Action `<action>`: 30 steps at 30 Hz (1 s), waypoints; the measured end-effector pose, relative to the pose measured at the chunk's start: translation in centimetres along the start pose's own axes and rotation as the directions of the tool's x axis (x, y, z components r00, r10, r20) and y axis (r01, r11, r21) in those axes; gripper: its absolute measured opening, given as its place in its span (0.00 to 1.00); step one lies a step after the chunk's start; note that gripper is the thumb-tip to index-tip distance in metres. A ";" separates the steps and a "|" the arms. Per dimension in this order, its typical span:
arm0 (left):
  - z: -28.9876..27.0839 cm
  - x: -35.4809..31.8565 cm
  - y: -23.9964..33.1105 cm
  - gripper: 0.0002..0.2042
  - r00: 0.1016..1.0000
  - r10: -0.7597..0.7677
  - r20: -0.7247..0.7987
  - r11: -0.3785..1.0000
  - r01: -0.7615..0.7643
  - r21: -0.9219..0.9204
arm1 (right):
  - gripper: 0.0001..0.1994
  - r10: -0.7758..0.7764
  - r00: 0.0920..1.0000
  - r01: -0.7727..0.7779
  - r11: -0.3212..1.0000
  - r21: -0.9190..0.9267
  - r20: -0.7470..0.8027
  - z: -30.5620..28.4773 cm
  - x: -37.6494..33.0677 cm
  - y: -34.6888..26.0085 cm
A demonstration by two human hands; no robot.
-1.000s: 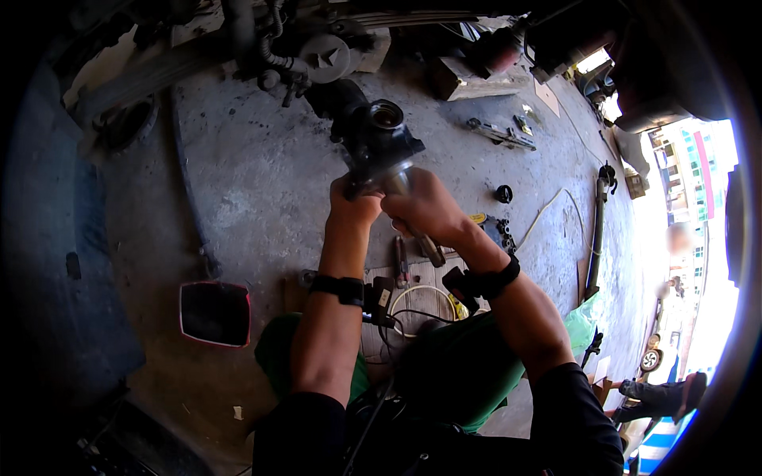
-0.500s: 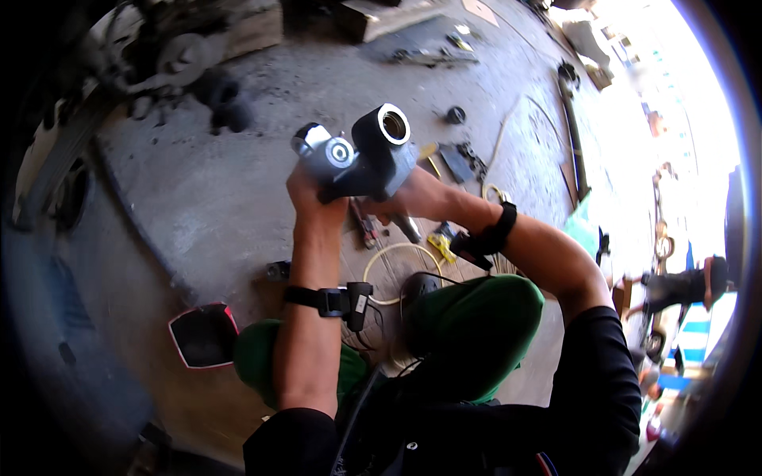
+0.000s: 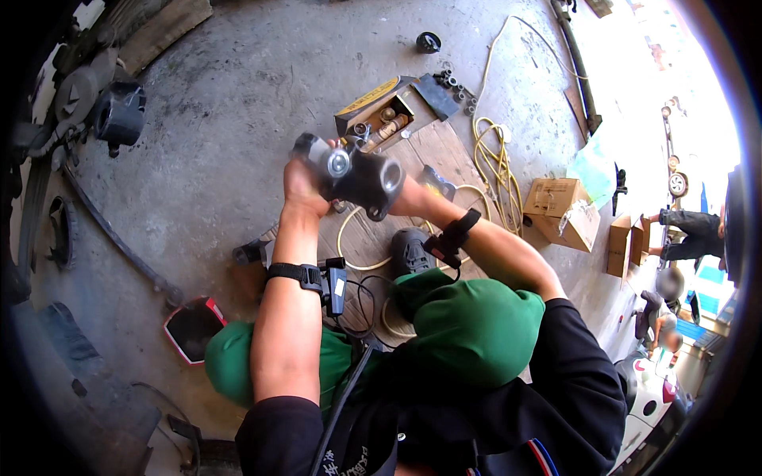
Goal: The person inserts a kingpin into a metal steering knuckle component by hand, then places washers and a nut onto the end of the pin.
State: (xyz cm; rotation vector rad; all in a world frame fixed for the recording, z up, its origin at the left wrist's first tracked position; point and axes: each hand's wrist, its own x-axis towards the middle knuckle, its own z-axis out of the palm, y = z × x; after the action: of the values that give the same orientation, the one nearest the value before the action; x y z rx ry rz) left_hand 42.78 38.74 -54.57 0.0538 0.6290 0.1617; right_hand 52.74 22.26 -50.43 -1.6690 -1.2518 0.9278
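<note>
A heavy black metal joint part [image 3: 361, 173] with round bores and a shiny cap is held up in front of me over the concrete floor. My left hand [image 3: 300, 186] grips its left end, next to the shiny cap. My right hand [image 3: 403, 197] holds its right side from behind and is mostly hidden by the part. Both wrists carry black straps with small devices. My knees in green trousers show below the arms.
An open wooden box of small metal parts [image 3: 379, 117] lies on a wooden board [image 3: 432, 147] under the hands. A yellow hose [image 3: 494, 155] coils to the right, beside cardboard boxes [image 3: 563, 208]. A dark machine part [image 3: 119, 115] and a red-edged tray [image 3: 190, 329] lie left. Another person's legs [image 3: 689, 230] stand far right.
The view has swung right and down. Both hands have kept hold of the black part and turned it, so the cap and one bore now face me.
</note>
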 end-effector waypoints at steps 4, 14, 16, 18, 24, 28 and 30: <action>-2.3 1.4 0.0 0.16 0.990 0.041 -0.132 0.999 -0.036 0.040 | 0.24 -0.062 0.996 0.058 0.996 -0.063 -0.062 1.9 -0.8 4.1; -5.2 2.0 -0.9 0.12 0.970 0.092 -0.224 0.987 -0.060 0.146 | 0.18 0.024 0.993 -0.017 0.998 0.065 -0.115 4.8 -1.6 7.3; -5.8 2.2 -0.5 0.13 0.966 0.046 -0.254 0.998 -0.034 0.054 | 0.18 -0.016 0.996 0.016 1.000 -0.006 -0.087 4.8 -1.4 7.8; -6.3 2.4 -0.2 0.15 0.959 0.032 -0.282 0.999 -0.032 0.006 | 0.17 -0.012 0.997 0.011 1.000 -0.018 -0.071 4.8 -1.1 7.8; -6.1 0.9 -0.8 0.16 0.973 0.030 -0.231 0.999 -0.025 0.026 | 0.19 -0.002 1.000 0.004 0.998 0.055 -0.020 5.1 -1.1 8.5; -5.6 1.6 -1.1 0.16 0.951 0.103 -0.290 0.991 -0.073 0.114 | 0.17 -0.073 0.994 0.080 0.992 0.096 -0.079 5.4 -0.7 9.8; -5.6 2.3 -0.9 0.17 0.951 0.099 -0.292 0.990 -0.065 0.124 | 0.18 0.021 0.998 -0.012 0.987 0.157 -0.058 5.1 -0.9 9.4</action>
State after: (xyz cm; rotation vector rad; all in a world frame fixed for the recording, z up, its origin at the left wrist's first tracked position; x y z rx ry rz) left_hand 41.42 38.26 -60.48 0.1681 0.9385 0.2173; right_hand 51.28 20.85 -61.00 -1.5737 -1.0980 0.9553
